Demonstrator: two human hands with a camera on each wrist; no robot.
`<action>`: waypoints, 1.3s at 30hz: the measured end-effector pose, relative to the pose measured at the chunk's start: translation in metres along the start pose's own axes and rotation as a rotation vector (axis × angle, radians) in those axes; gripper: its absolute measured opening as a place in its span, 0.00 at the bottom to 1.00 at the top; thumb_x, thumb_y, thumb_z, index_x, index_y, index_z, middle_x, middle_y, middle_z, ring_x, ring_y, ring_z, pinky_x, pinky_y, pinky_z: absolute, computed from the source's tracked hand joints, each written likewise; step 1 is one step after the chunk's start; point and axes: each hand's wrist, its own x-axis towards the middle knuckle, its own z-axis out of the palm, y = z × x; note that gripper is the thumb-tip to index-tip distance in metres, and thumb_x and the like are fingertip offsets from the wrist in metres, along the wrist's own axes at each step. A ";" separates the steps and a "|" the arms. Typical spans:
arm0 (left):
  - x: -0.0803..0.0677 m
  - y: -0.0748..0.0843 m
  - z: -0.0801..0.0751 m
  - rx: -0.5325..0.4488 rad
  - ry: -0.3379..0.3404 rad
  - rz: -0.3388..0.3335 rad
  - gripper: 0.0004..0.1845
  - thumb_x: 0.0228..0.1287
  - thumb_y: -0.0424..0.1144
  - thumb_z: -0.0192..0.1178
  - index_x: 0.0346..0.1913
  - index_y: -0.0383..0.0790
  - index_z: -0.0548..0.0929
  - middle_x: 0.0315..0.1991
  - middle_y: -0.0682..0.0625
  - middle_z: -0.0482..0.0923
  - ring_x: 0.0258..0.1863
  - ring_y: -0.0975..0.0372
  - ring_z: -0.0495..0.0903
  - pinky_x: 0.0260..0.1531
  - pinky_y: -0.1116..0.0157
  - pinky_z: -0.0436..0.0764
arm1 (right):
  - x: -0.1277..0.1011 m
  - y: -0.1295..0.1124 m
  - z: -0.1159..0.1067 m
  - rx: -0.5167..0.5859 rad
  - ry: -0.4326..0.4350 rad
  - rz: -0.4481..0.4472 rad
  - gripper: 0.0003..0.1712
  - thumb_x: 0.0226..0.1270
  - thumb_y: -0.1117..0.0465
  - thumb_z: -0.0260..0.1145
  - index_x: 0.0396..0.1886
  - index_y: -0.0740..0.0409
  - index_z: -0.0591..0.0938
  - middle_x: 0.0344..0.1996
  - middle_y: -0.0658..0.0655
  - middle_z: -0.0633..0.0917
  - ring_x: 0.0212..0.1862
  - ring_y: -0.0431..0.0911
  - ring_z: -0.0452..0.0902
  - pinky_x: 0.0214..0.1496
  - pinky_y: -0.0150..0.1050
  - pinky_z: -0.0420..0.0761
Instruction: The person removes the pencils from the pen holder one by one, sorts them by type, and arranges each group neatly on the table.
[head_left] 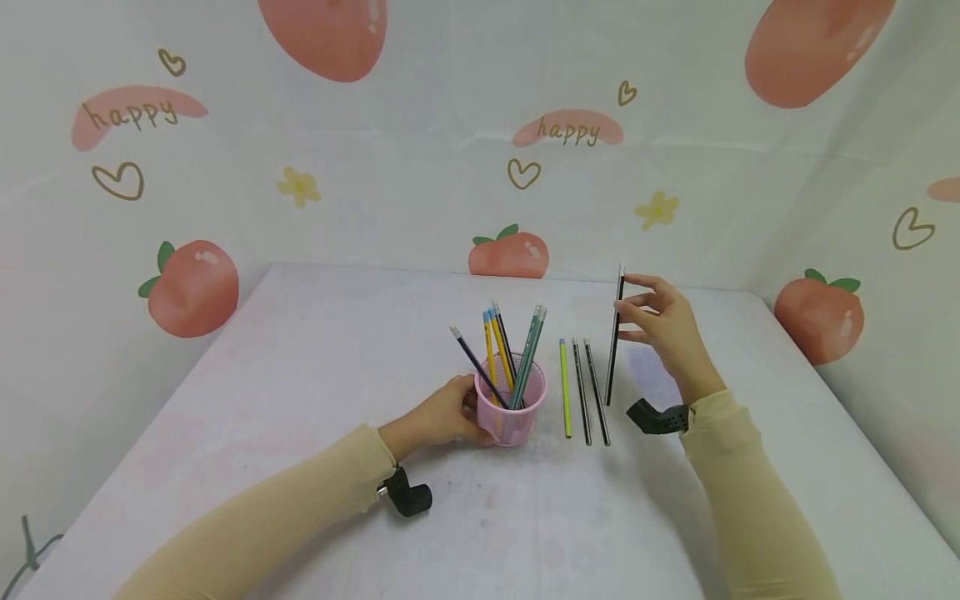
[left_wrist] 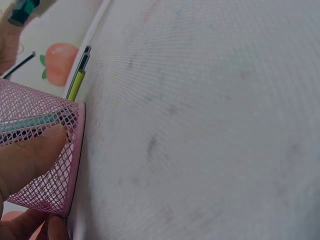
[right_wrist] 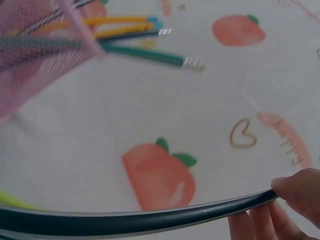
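A pink mesh pencil cup (head_left: 510, 429) stands on the table, holding several pencils in yellow, green and black. My left hand (head_left: 442, 414) grips its left side, with the thumb (left_wrist: 37, 160) pressed on the mesh in the left wrist view. To the right, my right hand (head_left: 663, 329) pinches a black pencil (head_left: 615, 342) near its upper end, so that it hangs nearly upright. Between cup and hand lie a yellow-green pencil (head_left: 566, 392) and two dark pencils (head_left: 582, 396), side by side. In the right wrist view, the held black pencil (right_wrist: 150, 222) crosses the bottom.
The white table (head_left: 360, 333) meets a printed cloth backdrop (head_left: 412, 167) with peaches and hearts at its back edge. A black wrist camera sits on each wrist, the left one (head_left: 408, 493) low near the table. A dark cord (head_left: 30, 550) shows at the far left.
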 end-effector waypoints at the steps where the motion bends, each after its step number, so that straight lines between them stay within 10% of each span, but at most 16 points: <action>1: 0.000 0.000 0.000 0.002 0.001 0.000 0.35 0.42 0.30 0.76 0.56 0.29 0.72 0.48 0.41 0.71 0.44 0.60 0.77 0.48 0.64 0.80 | 0.001 0.004 -0.003 -0.044 -0.004 0.020 0.32 0.66 0.63 0.65 0.68 0.59 0.67 0.35 0.50 0.77 0.35 0.37 0.80 0.36 0.34 0.85; 16: -0.002 0.002 -0.001 -0.025 0.002 0.003 0.36 0.41 0.29 0.76 0.57 0.28 0.71 0.48 0.40 0.73 0.44 0.58 0.77 0.48 0.63 0.80 | 0.010 0.052 -0.013 -0.417 -0.138 0.248 0.33 0.70 0.63 0.61 0.70 0.66 0.62 0.49 0.69 0.76 0.39 0.45 0.81 0.43 0.41 0.85; 39: 0.000 -0.001 -0.001 -0.023 -0.009 0.007 0.35 0.42 0.29 0.75 0.56 0.31 0.72 0.48 0.42 0.75 0.45 0.59 0.77 0.50 0.62 0.80 | 0.023 0.073 0.000 -0.587 -0.187 0.411 0.29 0.66 0.66 0.63 0.65 0.68 0.68 0.49 0.68 0.78 0.36 0.43 0.78 0.38 0.37 0.85</action>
